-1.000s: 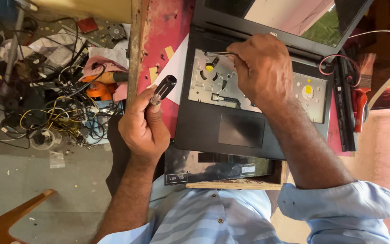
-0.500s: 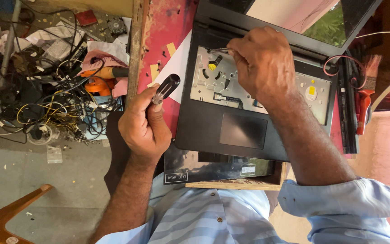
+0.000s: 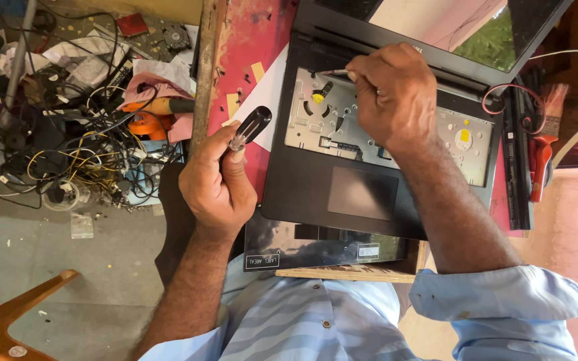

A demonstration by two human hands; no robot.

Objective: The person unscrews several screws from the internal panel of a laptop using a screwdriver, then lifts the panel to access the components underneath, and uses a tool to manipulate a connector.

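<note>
A person works on an opened laptop on a red counter [image 3: 249,40]

Left hand [image 3: 217,187] closed around a black-handled screwdriver [image 3: 249,127], parked aside; right hand [image 3: 393,97] pinches thin tweezers [image 3: 332,72] over the laptop [image 3: 342,194] with its keyboard removed, exposing the metal tray [image 3: 302,113]

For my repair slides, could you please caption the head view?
Right hand works thin metal tweezers on an open black laptop while left hand holds a black-handled screwdriver.
</note>
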